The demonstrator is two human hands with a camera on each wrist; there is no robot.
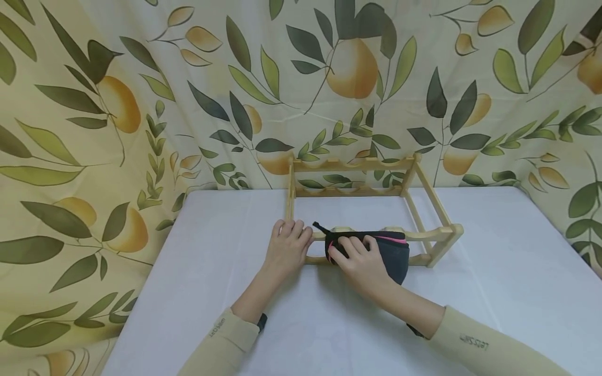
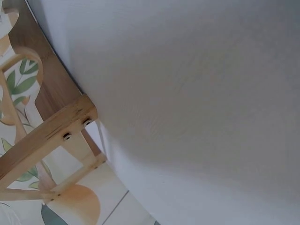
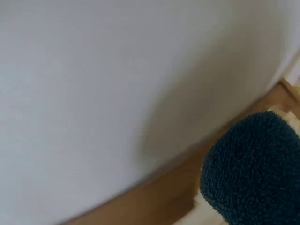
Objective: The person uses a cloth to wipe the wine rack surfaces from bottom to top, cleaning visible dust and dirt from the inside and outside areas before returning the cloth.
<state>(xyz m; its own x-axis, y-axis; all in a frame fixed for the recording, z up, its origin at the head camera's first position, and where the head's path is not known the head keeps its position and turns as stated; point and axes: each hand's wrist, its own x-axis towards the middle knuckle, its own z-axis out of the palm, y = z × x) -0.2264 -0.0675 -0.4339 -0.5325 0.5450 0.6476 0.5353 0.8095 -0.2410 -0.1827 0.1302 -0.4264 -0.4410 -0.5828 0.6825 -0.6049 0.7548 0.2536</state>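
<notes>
A pale wooden rack [image 1: 432,209] with scalloped rails stands on the white table. At its front left corner, my left hand [image 1: 288,248] grips the front rail, fingers bent over the top. Draped over the middle of that rail is a dark navy cloth item [image 1: 396,263] with a black strap end and a bright pink edge. My right hand [image 1: 362,263] holds it from the front with bent fingers. The right wrist view shows its fuzzy dark surface [image 3: 255,173] close up. A rack corner with two screws, wooden post [image 2: 47,136], fills the left of the left wrist view.
The white table [image 1: 226,313] reaches back to a fabric backdrop [image 1: 263,125] printed with oranges and leaves. The rack's rear rail [image 1: 352,165] stands close to that backdrop. Its right end frame [image 1: 447,243] stands to the right of my right hand.
</notes>
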